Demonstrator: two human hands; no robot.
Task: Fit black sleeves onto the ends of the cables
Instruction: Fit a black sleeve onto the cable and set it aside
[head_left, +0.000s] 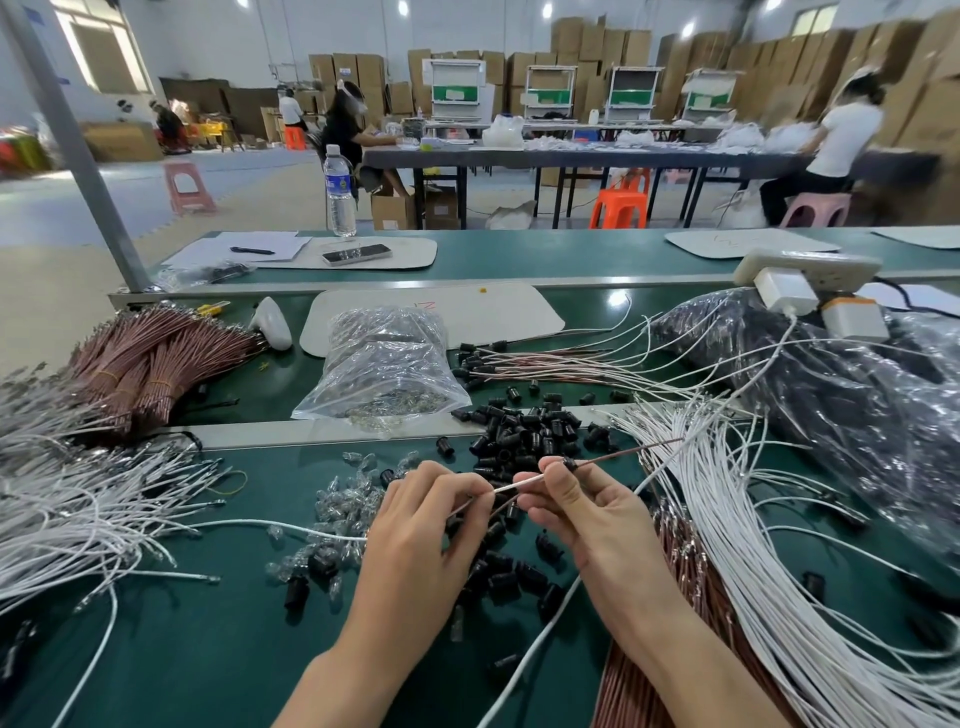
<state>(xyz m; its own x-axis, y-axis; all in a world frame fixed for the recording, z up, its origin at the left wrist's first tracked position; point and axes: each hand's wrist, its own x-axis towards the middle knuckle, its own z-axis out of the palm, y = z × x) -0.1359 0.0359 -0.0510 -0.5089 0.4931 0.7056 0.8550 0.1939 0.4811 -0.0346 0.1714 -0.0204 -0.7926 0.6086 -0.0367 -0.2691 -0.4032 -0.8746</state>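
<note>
My left hand pinches a thin white cable between thumb and forefinger. My right hand grips the same cable's other part, with a black sleeve at its fingertips and a brown cable running out to the right from the sleeve. Loose black sleeves lie heaped on the green table just beyond and under my hands. Small clear bulbs are scattered to the left of my hands.
White cables fan out at left; white cables and brown ones lie at right. Brown cable bundles, a clear bag and finished sleeved cables sit behind. A dark plastic bag fills the right.
</note>
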